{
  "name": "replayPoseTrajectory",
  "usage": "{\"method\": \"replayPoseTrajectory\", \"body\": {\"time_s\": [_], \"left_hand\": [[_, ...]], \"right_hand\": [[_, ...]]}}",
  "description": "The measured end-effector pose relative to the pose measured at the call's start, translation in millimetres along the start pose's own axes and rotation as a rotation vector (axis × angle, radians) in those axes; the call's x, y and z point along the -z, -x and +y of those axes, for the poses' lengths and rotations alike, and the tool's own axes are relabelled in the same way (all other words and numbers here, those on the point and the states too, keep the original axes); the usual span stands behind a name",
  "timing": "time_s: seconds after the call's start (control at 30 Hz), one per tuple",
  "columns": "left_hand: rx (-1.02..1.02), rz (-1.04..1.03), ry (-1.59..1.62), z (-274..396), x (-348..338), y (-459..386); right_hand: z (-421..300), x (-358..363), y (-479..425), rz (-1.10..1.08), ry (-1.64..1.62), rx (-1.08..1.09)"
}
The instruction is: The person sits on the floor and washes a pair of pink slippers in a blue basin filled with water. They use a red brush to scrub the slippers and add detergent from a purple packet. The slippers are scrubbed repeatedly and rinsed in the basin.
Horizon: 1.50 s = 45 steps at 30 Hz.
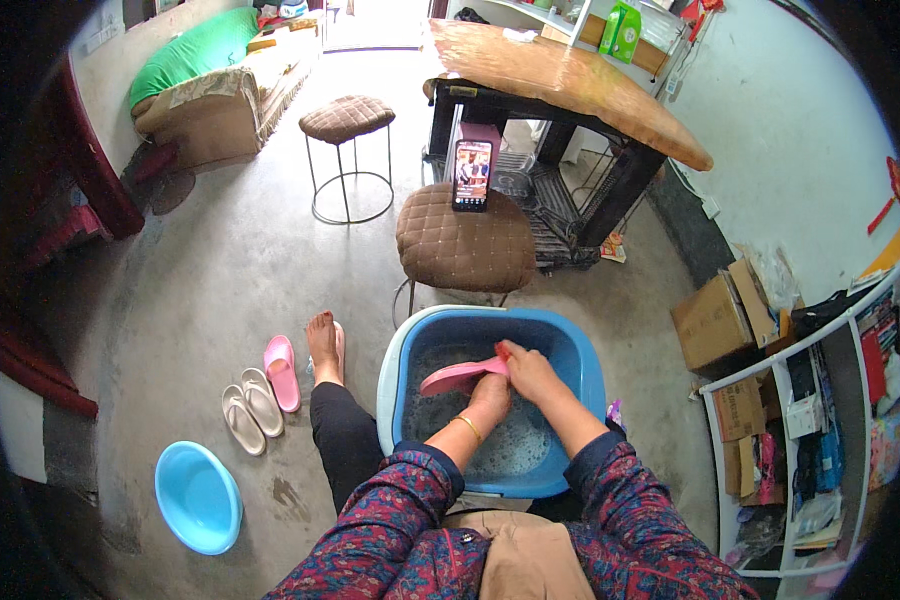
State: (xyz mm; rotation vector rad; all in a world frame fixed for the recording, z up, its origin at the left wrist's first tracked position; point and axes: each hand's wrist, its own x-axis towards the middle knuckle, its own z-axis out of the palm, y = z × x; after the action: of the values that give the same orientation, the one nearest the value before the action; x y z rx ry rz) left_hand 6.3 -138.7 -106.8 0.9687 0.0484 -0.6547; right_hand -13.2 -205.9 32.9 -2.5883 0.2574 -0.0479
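Observation:
A pink slipper (454,376) is held between my hands over a blue plastic basin (570,337) of sudsy water (506,454). My left hand (490,399), with a gold-coloured bangle at the wrist, grips the slipper from below near its right end. Against that same end my right hand (534,369) is closed, its fingers curled. A small red thing (503,350) shows at the right fingertips; what it is I cannot tell. The slipper's sole faces partly sideways, and its strap is mostly hidden by the hands.
A quilted brown stool (465,251) bearing a propped smartphone (472,176) stands just beyond the basin. Left on the floor are a pink slide (283,375), beige flip-flops (251,412) and a light-blue bowl (199,499). A shelf unit (784,390) and cardboard boxes (712,322) stand right.

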Motion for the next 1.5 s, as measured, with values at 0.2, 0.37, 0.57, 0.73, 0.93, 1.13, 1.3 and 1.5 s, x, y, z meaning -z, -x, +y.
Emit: {"method": "replayPoseTrajectory", "body": {"time_s": [0.2,0.37,0.57,0.73,0.93,1.13,1.3,1.5], "left_hand": [[-0.415,0.045,-1.364,23,-5,18],[-0.248,0.098,-1.168,40,-4,20],[0.227,0.271,-0.509,46,0,12],[0.453,0.155,0.307,59,5,11],[0.514,0.209,0.299,34,28,-21],[0.409,0.143,0.316,10,39,-37],[0.396,0.094,0.433,31,30,-25],[0.408,0.069,0.543,57,19,-7]], "right_hand": [[44,2,-13,-0.070,0.112,-0.132],[56,-8,-14,-0.180,0.205,-0.220],[50,-36,-3,-0.143,0.221,-0.392],[33,-69,9,-0.062,0.026,-0.155],[17,-68,29,-0.055,0.046,0.011],[7,-55,1,-0.161,0.268,-0.235],[11,-62,16,-0.072,0.184,0.088],[18,-66,23,-0.078,0.149,0.153]]}}
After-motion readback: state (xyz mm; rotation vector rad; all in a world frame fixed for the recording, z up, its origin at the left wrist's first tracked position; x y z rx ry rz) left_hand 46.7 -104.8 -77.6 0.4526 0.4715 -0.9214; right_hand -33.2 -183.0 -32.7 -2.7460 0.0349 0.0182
